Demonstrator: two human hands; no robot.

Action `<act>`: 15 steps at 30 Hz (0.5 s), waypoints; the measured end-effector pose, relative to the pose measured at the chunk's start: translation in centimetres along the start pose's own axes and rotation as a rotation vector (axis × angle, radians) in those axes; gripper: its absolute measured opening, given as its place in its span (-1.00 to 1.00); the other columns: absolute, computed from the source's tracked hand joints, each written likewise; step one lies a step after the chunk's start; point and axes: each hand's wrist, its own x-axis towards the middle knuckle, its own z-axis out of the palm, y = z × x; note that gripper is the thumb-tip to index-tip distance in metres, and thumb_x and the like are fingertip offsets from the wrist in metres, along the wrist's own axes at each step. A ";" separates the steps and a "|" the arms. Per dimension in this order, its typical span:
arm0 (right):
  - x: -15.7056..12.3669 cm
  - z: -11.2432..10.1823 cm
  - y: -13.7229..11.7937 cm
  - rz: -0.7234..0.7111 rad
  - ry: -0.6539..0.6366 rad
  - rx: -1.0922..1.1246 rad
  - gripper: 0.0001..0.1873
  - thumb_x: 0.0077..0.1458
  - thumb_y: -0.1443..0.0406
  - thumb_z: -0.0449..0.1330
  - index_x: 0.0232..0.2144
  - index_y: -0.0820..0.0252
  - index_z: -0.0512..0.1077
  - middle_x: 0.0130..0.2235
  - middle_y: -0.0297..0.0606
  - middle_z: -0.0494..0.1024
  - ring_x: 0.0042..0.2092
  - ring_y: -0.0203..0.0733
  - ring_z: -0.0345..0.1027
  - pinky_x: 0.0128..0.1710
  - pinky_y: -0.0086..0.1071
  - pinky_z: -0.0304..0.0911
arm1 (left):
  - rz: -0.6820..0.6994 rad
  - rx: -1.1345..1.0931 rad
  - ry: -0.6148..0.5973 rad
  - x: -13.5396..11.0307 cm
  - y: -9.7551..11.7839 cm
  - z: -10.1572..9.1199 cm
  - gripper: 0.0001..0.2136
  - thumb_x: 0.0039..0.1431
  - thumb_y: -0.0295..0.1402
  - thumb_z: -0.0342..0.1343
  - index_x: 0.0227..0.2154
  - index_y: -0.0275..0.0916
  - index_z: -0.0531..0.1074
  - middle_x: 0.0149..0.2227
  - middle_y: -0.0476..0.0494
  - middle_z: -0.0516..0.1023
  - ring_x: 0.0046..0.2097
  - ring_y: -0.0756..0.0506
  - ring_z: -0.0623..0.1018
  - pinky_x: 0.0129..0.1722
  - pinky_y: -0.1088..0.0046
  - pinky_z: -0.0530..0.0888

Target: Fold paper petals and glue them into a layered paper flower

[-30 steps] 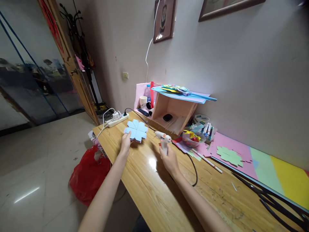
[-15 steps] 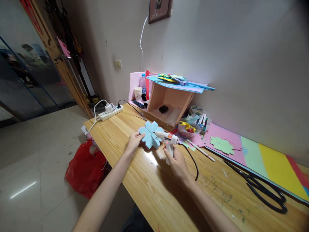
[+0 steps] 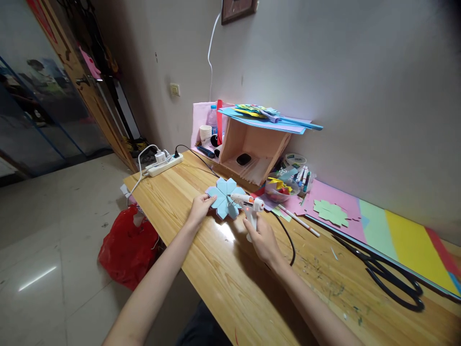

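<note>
A light blue paper flower [image 3: 224, 207] with several petals is held just above or on the wooden table [image 3: 212, 269]; I cannot tell which. My left hand [image 3: 200, 209] pinches its left petal between thumb and fingers. In my right hand [image 3: 264, 236] is a white hot glue gun [image 3: 251, 205], gripped by its handle, with a small red light glowing on its body. Its nozzle points left, over the middle of the flower. The gun's black cord [image 3: 288, 235] curves down behind my right wrist.
Black scissors [image 3: 383, 274] and coloured paper sheets [image 3: 374, 226] with a green paper flower [image 3: 329, 213] lie at right. Behind stand a wooden box [image 3: 252, 144] and a tub of paper scraps [image 3: 279, 190]. A power strip [image 3: 164, 166] sits at the left edge, above a red bag [image 3: 126, 250].
The glue gun's nozzle has shifted slightly left, towards the flower's centre. My left hand keeps its pinch on the petal, and the camera view has moved a little.
</note>
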 end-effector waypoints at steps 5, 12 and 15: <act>0.0 -0.2 -0.1 -0.004 -0.022 -0.012 -0.58 0.10 0.11 -0.08 -0.14 0.27 0.34 -0.28 -0.16 0.48 -0.28 -0.12 0.33 -0.28 -0.36 0.14 | 0.002 0.006 0.001 -0.2 0.2 0.2 -0.67 -0.34 -0.21 0.31 -0.51 -0.36 0.47 -0.56 -0.07 0.52 -0.53 0.00 0.46 -0.46 0.49 0.39; -0.4 -0.4 -0.1 -0.012 -0.040 -0.058 -0.58 0.10 0.12 -0.08 -0.17 0.27 0.37 -0.33 -0.17 0.48 -0.31 -0.12 0.32 -0.31 -0.36 0.15 | 0.002 0.022 0.013 0.0 0.0 -0.1 -0.69 -0.31 -0.20 0.29 -0.54 -0.35 0.44 -0.59 -0.05 0.49 -0.55 0.01 0.44 -0.49 0.50 0.38; -0.4 -0.3 0.0 -0.012 -0.041 -0.066 -0.58 0.09 0.13 -0.07 -0.15 0.27 0.36 -0.31 -0.16 0.47 -0.29 -0.11 0.32 -0.29 -0.35 0.15 | 0.005 0.031 0.017 0.1 -0.1 -0.2 -0.70 -0.30 -0.21 0.28 -0.55 -0.35 0.43 -0.60 -0.03 0.48 -0.57 0.02 0.42 -0.53 0.52 0.36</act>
